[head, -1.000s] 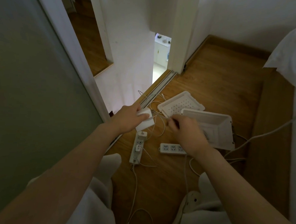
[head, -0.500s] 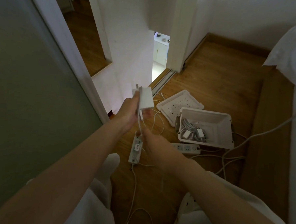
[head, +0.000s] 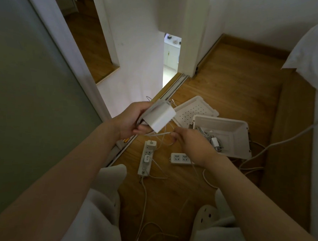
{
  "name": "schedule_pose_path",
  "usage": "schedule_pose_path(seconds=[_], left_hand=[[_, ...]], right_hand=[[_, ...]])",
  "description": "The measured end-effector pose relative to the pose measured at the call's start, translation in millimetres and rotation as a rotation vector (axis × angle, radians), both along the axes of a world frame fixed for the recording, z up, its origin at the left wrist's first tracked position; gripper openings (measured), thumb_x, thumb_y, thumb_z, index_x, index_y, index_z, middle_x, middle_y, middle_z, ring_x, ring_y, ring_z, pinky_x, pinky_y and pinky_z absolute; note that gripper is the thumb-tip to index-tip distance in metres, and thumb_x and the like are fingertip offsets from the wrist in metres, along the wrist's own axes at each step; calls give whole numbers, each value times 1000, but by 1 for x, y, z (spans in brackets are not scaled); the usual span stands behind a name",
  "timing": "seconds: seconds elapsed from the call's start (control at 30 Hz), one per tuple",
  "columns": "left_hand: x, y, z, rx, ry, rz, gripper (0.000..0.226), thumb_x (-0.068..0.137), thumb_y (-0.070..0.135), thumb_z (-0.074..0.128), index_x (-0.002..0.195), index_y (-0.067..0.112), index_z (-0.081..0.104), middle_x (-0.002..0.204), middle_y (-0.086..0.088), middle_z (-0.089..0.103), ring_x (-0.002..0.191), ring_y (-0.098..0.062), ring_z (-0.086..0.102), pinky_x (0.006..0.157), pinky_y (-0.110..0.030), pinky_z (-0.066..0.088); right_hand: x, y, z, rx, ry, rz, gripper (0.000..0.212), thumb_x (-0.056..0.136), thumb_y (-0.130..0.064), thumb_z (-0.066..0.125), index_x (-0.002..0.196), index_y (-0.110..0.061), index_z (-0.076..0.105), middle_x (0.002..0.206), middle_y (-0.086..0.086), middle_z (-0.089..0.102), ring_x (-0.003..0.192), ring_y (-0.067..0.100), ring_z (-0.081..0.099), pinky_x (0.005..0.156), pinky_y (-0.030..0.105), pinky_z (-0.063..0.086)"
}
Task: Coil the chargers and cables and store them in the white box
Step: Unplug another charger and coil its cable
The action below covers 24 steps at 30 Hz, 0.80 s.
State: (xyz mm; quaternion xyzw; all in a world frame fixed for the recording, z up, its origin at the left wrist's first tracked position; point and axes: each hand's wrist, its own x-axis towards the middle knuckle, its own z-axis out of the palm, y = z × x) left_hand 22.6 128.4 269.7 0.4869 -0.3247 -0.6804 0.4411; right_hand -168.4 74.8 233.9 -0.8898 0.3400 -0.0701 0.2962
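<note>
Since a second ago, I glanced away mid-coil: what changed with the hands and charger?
The left hand raised the white charger, keeping its grip. The right hand left the white box and pinched the charger's cable. Box, perforated lid and both power strips stayed put.

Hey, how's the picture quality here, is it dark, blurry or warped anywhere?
Head view: dim overall, brightest through the doorway gap; wide-angle bending curves the door frame and stretches whatever lies near the edges; the left hand gripping the charger and the right hand pinching a cable look slightly soft.
</note>
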Motion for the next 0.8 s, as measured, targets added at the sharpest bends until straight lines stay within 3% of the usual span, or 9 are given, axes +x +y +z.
schedule_pose_path(seconds=[0.07, 0.2, 0.3, 0.37, 0.57, 0.67, 0.8], left_hand=[[1, 4, 2, -14, -260, -153, 37, 98, 36, 30, 107, 14, 58, 59, -6, 45, 37, -8, 32, 33, -19, 19], [4, 6, 1, 18, -629, -278, 29, 95, 41, 41, 87, 17, 54, 66, -3, 52, 43, -8, 41, 38, -17, 29], [10, 5, -12, 84, -936, -256, 18, 95, 35, 46, 90, 18, 48, 92, -5, 55, 78, -15, 56, 60, -22, 46], [11, 5, -22, 100, -1075, -242, 22, 95, 38, 46, 94, 17, 45, 98, -5, 52, 84, -16, 55, 65, -24, 47], [-1, -1, -28, 58, -1150, -4, 25, 96, 41, 43, 103, 17, 36, 88, -1, 48, 69, -9, 49, 51, -22, 38], [-6, -5, -34, 43, -1184, 109, 27, 97, 41, 41, 106, 17, 34, 89, -3, 50, 66, -11, 50, 50, -23, 39], [-12, -9, -32, 49, -1008, 293, 27, 98, 39, 38, 109, 14, 31, 101, -8, 50, 72, -15, 55, 48, -21, 45]], right_hand=[[-1, -2, 1, -49, 14, -14, 30, 100, -29, 36, 79, -17, 54, 69, -5, 54, 58, 9, 48, 61, 29, 42], [-5, -7, 7, -100, 31, -91, 26, 96, -34, 42, 83, -16, 56, 67, -14, 46, 57, -2, 42, 53, 16, 35], [-12, -15, 10, -79, 13, -194, 29, 97, -33, 42, 89, -13, 61, 74, -5, 57, 60, 7, 52, 57, 22, 45], [-14, -15, 13, -78, 2, -209, 30, 97, -32, 41, 91, -13, 63, 74, -1, 60, 60, 11, 55, 59, 27, 49], [-2, 7, 22, -192, -35, -137, 30, 99, -29, 37, 97, -16, 64, 75, -4, 61, 54, 2, 45, 50, 16, 36], [4, 21, 23, -161, -95, -92, 30, 100, -26, 36, 102, -16, 64, 63, -12, 49, 49, -1, 39, 48, 14, 28], [12, 35, 23, -92, -170, -10, 31, 101, -25, 31, 116, -16, 56, 64, -5, 52, 49, 3, 42, 47, 20, 34]])
